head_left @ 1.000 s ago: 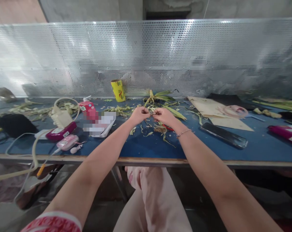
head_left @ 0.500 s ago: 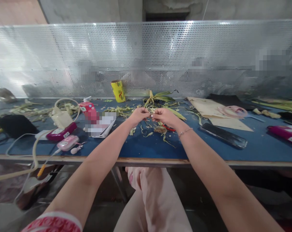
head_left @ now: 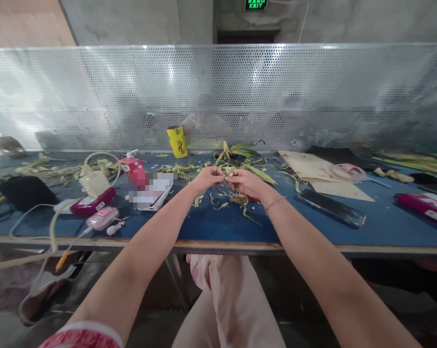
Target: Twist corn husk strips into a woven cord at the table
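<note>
My left hand (head_left: 209,178) and my right hand (head_left: 245,181) meet over the middle of the table, fingertips pinched close together. What sits between the fingers is too small to make out. Just behind them lies a bunch of green and yellowish leaves (head_left: 242,150). Below the fingers are thin pale plant strips (head_left: 223,205) and a brownish clump (head_left: 238,198). Something red (head_left: 253,197), partly covered by my right hand, shows beside the clump. A bracelet circles my right wrist.
On the blue table (head_left: 218,227) a yellow tube (head_left: 177,141) stands against the perforated metal screen (head_left: 232,77). A pink carton (head_left: 134,170), a white device (head_left: 158,191) and a purple box (head_left: 93,202) are left. A black phone (head_left: 332,208) and beige sheets (head_left: 343,189) lie right.
The camera view has tilted up slightly, bringing a green exit sign into sight. Both hands stay together at the same spot, with only small finger shifts.
</note>
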`<state>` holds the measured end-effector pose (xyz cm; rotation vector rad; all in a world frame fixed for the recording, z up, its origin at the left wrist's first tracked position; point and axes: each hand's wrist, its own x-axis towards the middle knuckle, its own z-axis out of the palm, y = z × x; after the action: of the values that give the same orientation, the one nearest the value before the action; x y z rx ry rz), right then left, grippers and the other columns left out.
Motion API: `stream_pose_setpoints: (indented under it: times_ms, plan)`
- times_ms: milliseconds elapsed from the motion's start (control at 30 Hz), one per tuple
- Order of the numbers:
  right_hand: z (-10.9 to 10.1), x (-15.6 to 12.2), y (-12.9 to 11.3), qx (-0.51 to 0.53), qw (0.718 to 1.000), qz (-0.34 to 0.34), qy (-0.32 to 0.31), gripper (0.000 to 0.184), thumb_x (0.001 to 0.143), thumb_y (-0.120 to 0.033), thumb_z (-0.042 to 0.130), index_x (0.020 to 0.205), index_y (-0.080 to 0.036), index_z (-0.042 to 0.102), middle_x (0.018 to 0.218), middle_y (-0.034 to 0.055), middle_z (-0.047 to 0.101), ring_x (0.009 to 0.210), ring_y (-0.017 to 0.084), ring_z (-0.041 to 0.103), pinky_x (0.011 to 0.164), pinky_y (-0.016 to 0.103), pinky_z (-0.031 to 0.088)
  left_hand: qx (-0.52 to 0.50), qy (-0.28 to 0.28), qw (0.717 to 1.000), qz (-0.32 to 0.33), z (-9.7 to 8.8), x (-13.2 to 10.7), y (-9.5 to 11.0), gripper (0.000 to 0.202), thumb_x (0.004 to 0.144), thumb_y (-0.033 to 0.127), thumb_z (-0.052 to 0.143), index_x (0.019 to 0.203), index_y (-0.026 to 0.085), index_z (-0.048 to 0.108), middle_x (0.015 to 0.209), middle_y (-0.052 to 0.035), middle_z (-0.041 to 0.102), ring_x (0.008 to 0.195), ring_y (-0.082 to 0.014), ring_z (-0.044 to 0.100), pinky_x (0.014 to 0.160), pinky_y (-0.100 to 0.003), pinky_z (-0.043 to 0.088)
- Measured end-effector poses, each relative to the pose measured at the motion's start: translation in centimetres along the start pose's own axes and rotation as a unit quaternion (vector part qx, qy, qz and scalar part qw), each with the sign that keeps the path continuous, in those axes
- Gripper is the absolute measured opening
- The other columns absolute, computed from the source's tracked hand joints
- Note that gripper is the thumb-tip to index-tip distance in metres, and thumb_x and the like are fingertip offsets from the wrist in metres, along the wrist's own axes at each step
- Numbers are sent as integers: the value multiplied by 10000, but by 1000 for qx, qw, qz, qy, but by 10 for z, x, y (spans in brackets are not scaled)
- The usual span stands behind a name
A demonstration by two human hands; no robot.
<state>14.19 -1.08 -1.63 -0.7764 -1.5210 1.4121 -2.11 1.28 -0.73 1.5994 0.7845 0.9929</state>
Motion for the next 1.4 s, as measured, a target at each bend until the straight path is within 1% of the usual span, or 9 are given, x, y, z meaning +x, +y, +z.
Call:
stream_pose_setpoints:
  times_ms: [100,233,533,733,867,1000,1100,1300,1400]
  plan:
    - [0,-3,-2,14,1000,1,-26,266,616,-294,731,685,-164,509,596,-44,483,546,60,440,536,224,342,-25,-12,1000,-2,0,-2,1,228,584,194,710,644,118,504,575,26,571,553,-60,558,563,-202,428]
    - [1,-8,-6,22,998,-1,-63,259,646,-300,716,725,-165,510,619,-43,479,542,55,433,523,216,347,-72,-44,996,-27,-3,-1,0,253,562,183,734,652,114,508,586,16,591,549,-60,570,580,-206,445]
    - [-1,-10,-9,28,994,2,-102,251,665,-289,707,760,-168,508,632,-49,470,547,47,437,530,199,368,-132,-108,984,-46,-6,-3,5,228,569,175,739,620,111,526,554,2,595,525,-64,583,579,-194,465]
    - [-3,-13,-14,29,991,2,-131,230,679,-271,693,769,-176,503,674,-27,531,600,68,493,581,213,401,-158,-119,979,-50,-6,-4,6,222,564,166,736,611,117,525,597,-17,623,570,-88,612,617,-215,484]
    - [-1,-16,-17,41,988,-4,-147,203,723,-291,646,759,-187,475,690,-21,533,606,75,493,586,220,400,-166,-125,977,-53,-6,-5,7,201,570,160,728,608,115,536,607,-24,627,583,-93,613,624,-223,486]
    - [2,-17,-20,66,988,4,-139,176,754,-286,594,747,-195,444,692,-17,517,618,83,493,598,229,400,-166,-117,979,-35,-6,-4,7,173,601,153,701,595,117,532,573,-16,607,563,-85,601,610,-216,480]
    - [3,-14,-19,61,991,-9,-121,176,743,-268,587,722,-189,432,686,-15,511,607,84,486,590,232,391,-164,-98,981,-33,-6,-3,6,159,622,148,687,619,117,531,591,-20,611,571,-82,601,607,-211,480]
    - [3,-1,-7,-20,997,-79,7,215,690,-315,613,684,-185,442,637,-35,483,576,80,453,585,237,376,-153,-12,988,-19,0,-1,4,195,626,159,696,677,123,511,645,3,600,589,-66,583,617,-221,477]
    - [1,3,-3,-56,991,-109,51,217,684,-338,606,671,-186,452,606,-48,461,563,76,438,584,235,369,-150,7,989,-5,4,0,4,210,614,167,702,675,123,506,652,15,584,600,-62,576,642,-228,469]
